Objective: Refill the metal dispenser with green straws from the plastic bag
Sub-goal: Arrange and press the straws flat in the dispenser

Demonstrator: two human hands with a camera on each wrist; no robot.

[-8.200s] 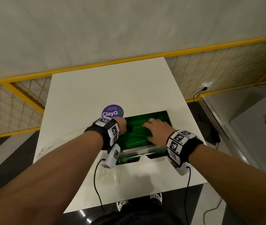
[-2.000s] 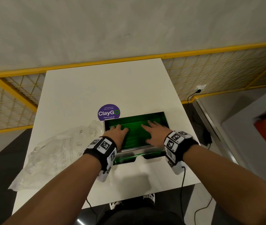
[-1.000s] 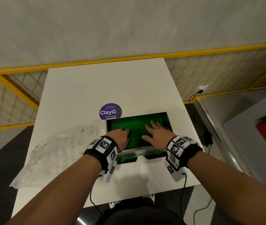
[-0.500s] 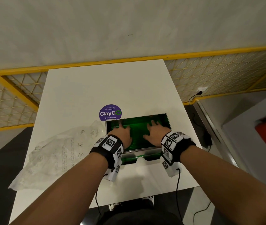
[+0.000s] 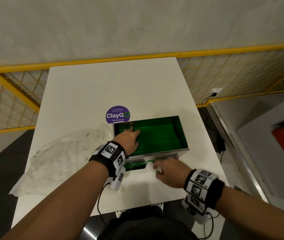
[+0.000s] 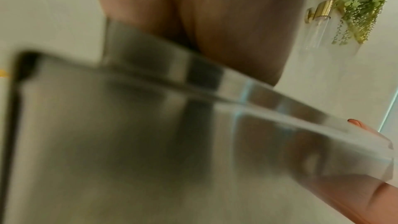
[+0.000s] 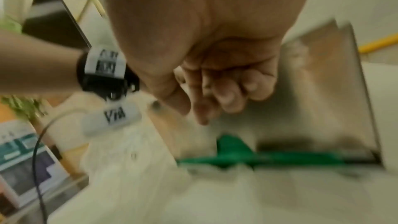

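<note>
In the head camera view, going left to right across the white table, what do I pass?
plastic bag → left hand lying on the green straws → metal dispenser, its right wall

Left grip (image 5: 131,138) flat, fingers extended forward; right grip (image 5: 168,168) lower, blurred, fingers loosely curled

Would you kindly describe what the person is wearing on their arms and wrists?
Both forearms are bare, with no sleeves. The left wrist band and right wrist band are black, carrying white square tags printed with black pixel-pattern markers. A white camera module hangs under the left wrist, and a thin black cable trails from it.
</note>
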